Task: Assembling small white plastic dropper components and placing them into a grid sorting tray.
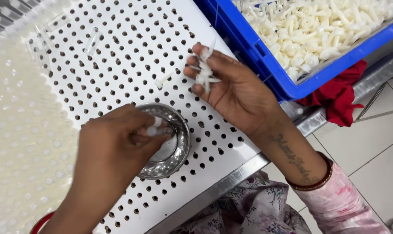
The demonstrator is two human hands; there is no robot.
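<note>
My left hand [114, 147] reaches over a small shiny steel bowl [177, 149] and pinches a small white plastic piece [154, 126] at the bowl's rim. My right hand [231, 89] hovers palm-up just right of the bowl, fingers curled around several small white plastic pieces [204, 71]. Both hands are above a white perforated board [131, 52]. One loose white piece [162, 81] lies on the board between the hands and the far side.
A blue crate [266, 65] full of white plastic pieces sits at the upper right, with a red cloth [341, 97] beside it. Clear small tubes [91, 41] lie at the board's far left. Rows of filled holes cover the left side [19, 130]. The metal table edge [231, 177] runs diagonally.
</note>
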